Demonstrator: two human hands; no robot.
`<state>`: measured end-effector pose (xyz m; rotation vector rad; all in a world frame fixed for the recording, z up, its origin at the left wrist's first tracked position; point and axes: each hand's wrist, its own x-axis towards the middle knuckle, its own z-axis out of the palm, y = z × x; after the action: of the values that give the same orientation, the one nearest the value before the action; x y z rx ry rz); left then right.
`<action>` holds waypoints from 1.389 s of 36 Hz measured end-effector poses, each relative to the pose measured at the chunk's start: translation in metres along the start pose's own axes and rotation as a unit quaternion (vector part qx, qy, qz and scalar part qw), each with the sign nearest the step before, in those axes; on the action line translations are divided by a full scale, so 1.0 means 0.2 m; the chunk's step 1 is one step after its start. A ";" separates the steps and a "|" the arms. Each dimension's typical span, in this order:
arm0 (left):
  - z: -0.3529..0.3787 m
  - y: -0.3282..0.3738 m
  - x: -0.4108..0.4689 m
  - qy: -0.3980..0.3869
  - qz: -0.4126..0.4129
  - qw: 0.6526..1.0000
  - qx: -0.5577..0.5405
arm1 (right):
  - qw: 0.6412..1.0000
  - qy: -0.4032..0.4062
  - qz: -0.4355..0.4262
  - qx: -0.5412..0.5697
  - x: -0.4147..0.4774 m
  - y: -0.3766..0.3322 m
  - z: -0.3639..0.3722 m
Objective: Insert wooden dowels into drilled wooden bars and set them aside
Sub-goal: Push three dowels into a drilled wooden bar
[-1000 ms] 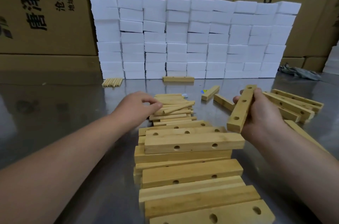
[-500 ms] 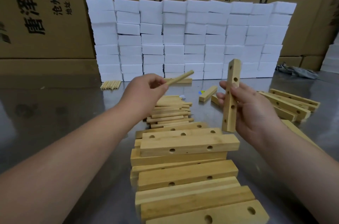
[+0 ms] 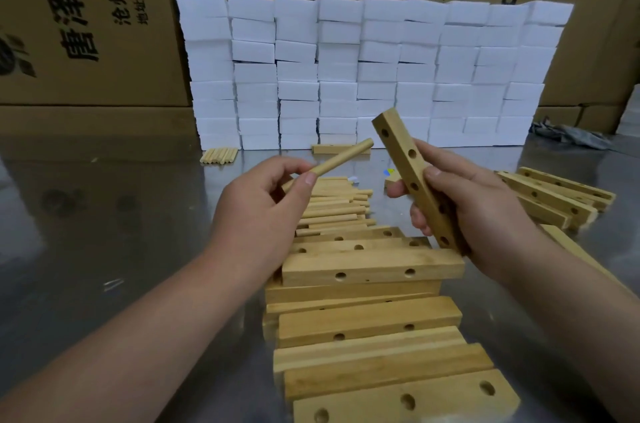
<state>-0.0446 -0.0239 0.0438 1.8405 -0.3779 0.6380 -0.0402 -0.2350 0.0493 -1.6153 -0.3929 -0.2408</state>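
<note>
Dowel [image 3: 341, 158] pinched in left hand [image 3: 258, 214], tip aimed up-right toward tilted bar [image 3: 414, 176] gripped in right hand [image 3: 474, 204].

A wall of white foam blocks [image 3: 374, 72] stood stacked in even columns along the far edge of the metal table [image 3: 104, 232], several rows high. Behind it rose large cardboard cartons [image 3: 86, 24] printed with black characters and letters, filling the background from left to right. A crumpled grey cloth [image 3: 571, 135] lay near the table's far right corner, just beside the right end of the foam wall. A small blue and yellow item [image 3: 390, 172] sat mid-table; too small to identify. The tabletop reflected the cartons dimly.
</note>
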 end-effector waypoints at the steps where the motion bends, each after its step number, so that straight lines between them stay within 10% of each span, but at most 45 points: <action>1: 0.00 0.00 -0.01 0.000 0.006 1.000 -0.002 | 1.000 -0.004 -0.003 -0.008 0.00 0.00 0.00; 50: -0.05 0.07 -0.04 -0.029 0.157 0.980 0.121 | 0.975 -0.012 -0.135 -0.177 -0.10 -0.10 0.04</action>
<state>-0.0608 -0.0191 0.0533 2.0527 -0.6639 0.8777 -0.0664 -0.2288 0.0593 -1.9147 -0.6171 -0.5217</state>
